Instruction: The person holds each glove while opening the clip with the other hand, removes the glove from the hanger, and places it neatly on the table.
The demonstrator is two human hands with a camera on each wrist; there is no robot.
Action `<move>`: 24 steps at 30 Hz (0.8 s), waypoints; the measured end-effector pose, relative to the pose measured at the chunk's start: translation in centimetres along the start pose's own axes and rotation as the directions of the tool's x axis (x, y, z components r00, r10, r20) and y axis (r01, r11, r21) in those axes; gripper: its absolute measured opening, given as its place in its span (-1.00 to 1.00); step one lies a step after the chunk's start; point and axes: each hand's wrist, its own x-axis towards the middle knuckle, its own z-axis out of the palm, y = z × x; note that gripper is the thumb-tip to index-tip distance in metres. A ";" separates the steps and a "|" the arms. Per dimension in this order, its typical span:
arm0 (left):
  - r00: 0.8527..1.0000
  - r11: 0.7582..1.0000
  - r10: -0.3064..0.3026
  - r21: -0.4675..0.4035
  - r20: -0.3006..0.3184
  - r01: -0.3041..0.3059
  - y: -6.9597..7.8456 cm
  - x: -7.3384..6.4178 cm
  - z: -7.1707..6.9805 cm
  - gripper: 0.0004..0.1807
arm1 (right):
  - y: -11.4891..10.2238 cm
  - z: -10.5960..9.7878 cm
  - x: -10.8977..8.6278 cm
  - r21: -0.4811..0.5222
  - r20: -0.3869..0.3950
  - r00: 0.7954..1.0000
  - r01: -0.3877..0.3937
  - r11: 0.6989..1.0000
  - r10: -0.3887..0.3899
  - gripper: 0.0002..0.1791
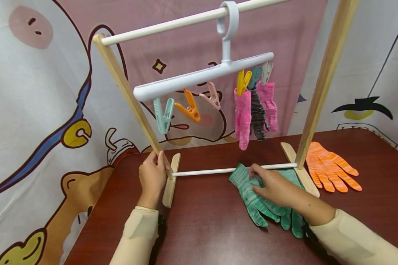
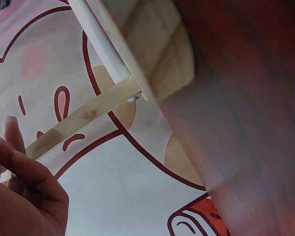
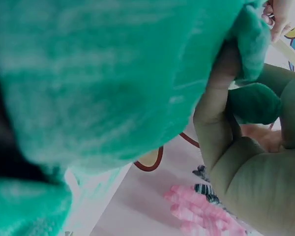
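Observation:
My left hand (image 1: pixel 152 176) grips the lower part of the left wooden post (image 1: pixel 129 97) of a drying rack; the left wrist view shows curled fingers at that post (image 2: pixel 83 117). My right hand (image 1: pixel 278 186) pinches a green glove (image 1: pixel 248 197) near the rack's lower white rod (image 1: pixel 205 172). The glove's fingers point toward me. A second green glove (image 1: pixel 296 224) lies partly hidden under my right hand and forearm. Up close in the right wrist view, green knit (image 3: pixel 103 78) fills much of the picture, and a fold of it shows between thumb and fingers.
A white hanger (image 1: pixel 199 76) hangs from the top rod (image 1: pixel 172 25). Yellow, blue-green and white clips hold pink gloves (image 1: pixel 243 117) and a dark grey glove (image 1: pixel 258 114). Light green (image 1: pixel 164 115), orange (image 1: pixel 189 106) and pale pink clips (image 1: pixel 212 96) hold nothing. An orange glove (image 1: pixel 331 167) lies right.

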 end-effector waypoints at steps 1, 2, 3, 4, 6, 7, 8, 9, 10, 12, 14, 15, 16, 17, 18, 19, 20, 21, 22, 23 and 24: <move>1.000 1.000 -0.001 -0.001 0.000 0.001 0.0 0.0 0.0 -0.57 | 0.0 0.0 0.0 -0.005 0.011 1.000 0.000 1.000 0.000 -0.71; 1.000 1.000 -0.001 -0.003 -0.001 0.001 0.0 0.0 0.0 -0.58 | 0.0 0.0 -0.1 -0.005 0.025 1.000 -0.003 1.000 0.004 -0.75; 1.000 1.000 0.002 -0.005 -0.002 -0.002 0.0 0.0 0.0 -0.59 | 0.0 -0.1 -0.1 -0.004 0.039 0.999 -0.009 1.000 0.009 -0.79; 1.000 1.000 0.003 -0.007 -0.003 -0.003 0.0 0.0 0.0 -0.60 | 0.0 -0.1 -0.1 -0.003 0.052 0.999 -0.013 1.000 0.013 -0.82; 1.000 1.000 0.007 -0.009 -0.005 -0.007 -0.1 0.0 0.1 -0.61 | -0.1 -0.1 -0.2 -0.002 0.080 0.997 -0.023 1.000 0.023 -0.87; 1.000 1.000 0.009 -0.010 -0.006 -0.009 -0.1 0.0 0.1 -0.61 | -0.1 -0.1 -0.2 -0.007 0.092 0.995 -0.023 1.000 0.024 -0.88; 1.000 1.000 0.012 -0.010 -0.006 -0.012 -0.1 0.0 0.1 -0.61 | -0.1 -0.1 -0.3 -0.010 0.106 0.994 -0.023 1.000 0.024 -0.89; 1.000 1.000 0.013 -0.010 -0.006 -0.013 -0.1 0.0 0.1 -0.61 | -0.1 -0.1 -0.3 -0.016 0.118 0.993 -0.023 1.000 0.025 -0.89; 1.000 1.000 0.012 -0.010 -0.006 -0.012 -0.1 0.0 0.1 -0.61 | -0.1 -0.1 -0.3 -0.022 0.129 0.991 -0.024 0.999 0.027 -0.89; 1.000 1.000 0.011 -0.005 -0.004 -0.011 -0.2 -0.1 0.1 -0.60 | -0.1 -0.1 -0.4 -0.039 0.151 0.988 -0.028 0.999 0.034 -0.87; 1.000 1.000 0.009 -0.004 -0.002 -0.009 -0.2 -0.1 0.1 -0.60 | -0.2 -0.1 -0.5 -0.057 0.168 0.984 -0.042 0.997 0.051 -0.87; 1.000 1.000 0.007 -0.004 -0.002 -0.007 -0.2 -0.1 0.1 -0.61 | -0.2 -0.1 -0.5 -0.071 0.174 0.983 -0.048 0.996 0.060 -0.86; 1.000 1.000 0.005 -0.004 -0.002 -0.005 -0.2 -0.1 0.2 -0.61 | -0.2 -0.1 -0.6 -0.086 0.177 0.982 -0.053 0.995 0.068 -0.86; 1.000 1.000 0.004 -0.006 -0.002 -0.004 -0.2 -0.1 0.2 -0.62 | -0.2 -0.1 -0.6 -0.102 0.179 0.981 -0.058 0.993 0.076 -0.86; 1.000 1.000 0.003 -0.006 -0.002 -0.003 -0.2 -0.1 0.2 -0.62 | -0.2 -0.1 -0.7 -0.116 0.179 0.980 -0.063 0.991 0.083 -0.86; 1.000 1.000 0.001 -0.010 -0.001 -0.001 -0.2 -0.1 0.2 -0.63 | -0.2 -0.1 -0.7 -0.132 0.179 0.980 -0.069 0.989 0.092 -0.85; 1.000 1.000 -0.001 -0.011 -0.001 0.001 -0.1 -0.1 0.1 -0.64 | -0.2 -0.1 -0.7 -0.146 0.179 0.979 -0.071 0.987 0.097 -0.85; 1.000 1.000 -0.003 -0.011 -0.001 0.003 -0.1 0.0 0.1 -0.63 | -0.2 -0.1 -0.7 -0.158 0.178 0.979 -0.075 0.985 0.103 -0.85; 1.000 1.000 -0.004 -0.012 0.000 0.004 -0.1 0.0 0.1 -0.63 | -0.2 -0.1 -0.7 -0.167 0.180 0.978 -0.078 0.983 0.108 -0.85; 1.000 1.000 -0.006 -0.010 0.002 0.006 -0.1 0.0 0.1 -0.62 | -0.2 -0.1 -0.8 -0.173 0.184 0.976 -0.082 0.982 0.114 -0.86; 1.000 1.000 -0.007 -0.007 0.001 0.007 -0.1 0.0 0.1 -0.62 | -0.2 -0.1 -0.7 -0.177 0.189 0.975 -0.086 0.980 0.120 -0.87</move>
